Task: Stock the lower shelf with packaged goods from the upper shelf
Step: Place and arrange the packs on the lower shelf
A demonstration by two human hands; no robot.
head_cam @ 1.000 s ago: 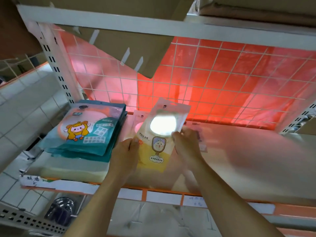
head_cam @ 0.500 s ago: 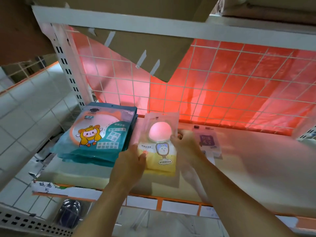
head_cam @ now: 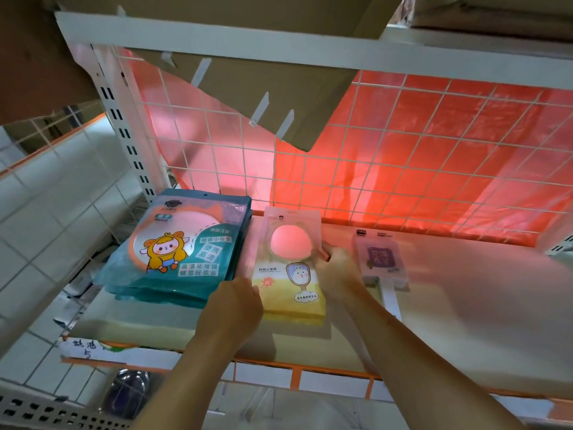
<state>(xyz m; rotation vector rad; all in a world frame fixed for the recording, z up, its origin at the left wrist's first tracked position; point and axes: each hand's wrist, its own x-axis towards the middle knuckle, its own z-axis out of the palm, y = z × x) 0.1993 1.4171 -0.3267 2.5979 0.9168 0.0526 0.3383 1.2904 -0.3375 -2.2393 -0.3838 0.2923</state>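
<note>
A yellow and pink mirror package [head_cam: 290,265] lies flat on the cream shelf board [head_cam: 465,299], just right of a stack of teal mirror packages [head_cam: 183,246]. My left hand [head_cam: 235,308] holds its lower left edge with curled fingers. My right hand [head_cam: 336,268] pinches its right edge at mid-height. A small purple package [head_cam: 379,262] lies on the shelf to the right of my right hand.
A white wire grid [head_cam: 403,169] with red plastic behind it backs the shelf. A cardboard flap [head_cam: 263,88] hangs down from the upper shelf rail [head_cam: 279,48]. A white upright post [head_cam: 127,141] stands at the left. Orange price strips [head_cam: 310,377] line the front edge.
The yellow and pink package went from tilted up in both hands to lying flat on the shelf beside the teal stack. Both hands moved forward with it.
</note>
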